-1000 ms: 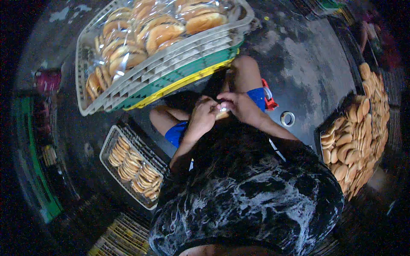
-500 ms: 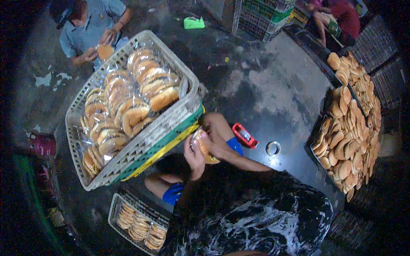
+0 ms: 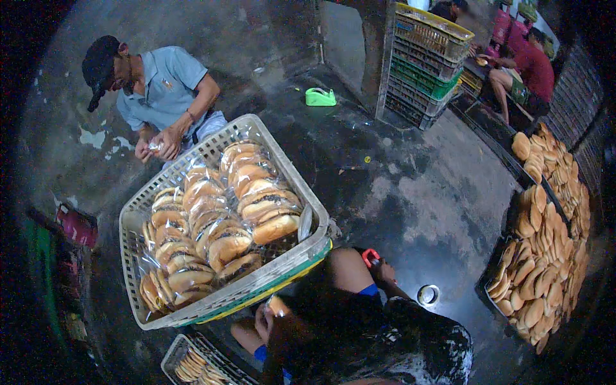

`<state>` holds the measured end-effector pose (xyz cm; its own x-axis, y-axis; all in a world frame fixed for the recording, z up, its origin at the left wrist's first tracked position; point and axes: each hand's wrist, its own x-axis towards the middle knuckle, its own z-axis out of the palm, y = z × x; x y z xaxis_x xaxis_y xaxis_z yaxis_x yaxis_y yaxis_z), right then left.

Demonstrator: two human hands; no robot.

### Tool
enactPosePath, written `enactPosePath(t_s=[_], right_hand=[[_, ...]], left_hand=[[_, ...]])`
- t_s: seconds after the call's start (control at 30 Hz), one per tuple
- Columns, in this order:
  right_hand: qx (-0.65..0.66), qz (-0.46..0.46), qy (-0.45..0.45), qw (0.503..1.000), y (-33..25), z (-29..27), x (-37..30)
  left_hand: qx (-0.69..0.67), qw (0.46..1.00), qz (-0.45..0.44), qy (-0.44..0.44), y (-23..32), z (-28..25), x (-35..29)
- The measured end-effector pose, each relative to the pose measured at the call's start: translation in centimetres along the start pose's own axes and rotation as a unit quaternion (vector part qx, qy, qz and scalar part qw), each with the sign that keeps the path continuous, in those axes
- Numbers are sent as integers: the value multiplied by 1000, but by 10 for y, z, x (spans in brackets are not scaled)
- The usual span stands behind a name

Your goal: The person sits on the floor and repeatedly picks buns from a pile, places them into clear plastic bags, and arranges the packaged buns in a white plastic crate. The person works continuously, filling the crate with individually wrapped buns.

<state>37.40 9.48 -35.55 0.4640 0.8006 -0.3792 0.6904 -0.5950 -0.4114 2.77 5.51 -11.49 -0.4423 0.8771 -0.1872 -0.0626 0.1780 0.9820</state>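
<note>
We look down past a dark, pale-streaked shirt at two bare hands. The left hand (image 3: 263, 322) is closed around a bun (image 3: 278, 306), held low beside a big stacked basket; whether it is bagged, we cannot tell. The right hand (image 3: 385, 272) is at a red tape dispenser (image 3: 370, 257) on the floor; we cannot tell whether its fingers are clamped on it. Near it lies a roll of tape (image 3: 428, 296).

We judge the work well under way but far from finished. The large pale basket (image 3: 314, 246), atop green and yellow ones, holds rows of filled buns (image 3: 208, 221) in clear wrapping, with some room at its near right corner. A smaller basket (image 3: 171, 357), lower left, holds more buns (image 3: 196, 370). At right, dark trays (image 3: 556, 201) are heaped with loose buns (image 3: 536, 273), seemingly unwrapped. Across from us, a co-worker (image 3: 168, 70) handles something small and shiny.
</note>
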Motion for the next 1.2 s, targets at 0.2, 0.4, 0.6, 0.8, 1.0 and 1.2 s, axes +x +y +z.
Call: enactPosePath(t_s=[0.2, 0.4, 0.6, 0.8, 1.0, 1.2], right_hand=[[-86, -10, -62, 994, -32, -27, 21], [-68, -22, -177, 982, 17, -48, 6], [39, -37, -240, 969, 39, -84, -1], [358, -352, -291, 815, -142, -190, -85], [181, -628, -209, 727, -295, -226, -173], [32, -485, -377, 789, -304, -164, -164]], left_hand=[[-60, 998, 31, -7, -11, 37, 11], [85, 993, 54, -55, 36, 49, -2], [8, 998, 53, 44, 23, 29, -3], [200, 931, 304, -8, 51, 43, -11], [170, 831, 527, -50, 85, 33, -13], [101, 865, 491, -22, 96, 20, -14]])
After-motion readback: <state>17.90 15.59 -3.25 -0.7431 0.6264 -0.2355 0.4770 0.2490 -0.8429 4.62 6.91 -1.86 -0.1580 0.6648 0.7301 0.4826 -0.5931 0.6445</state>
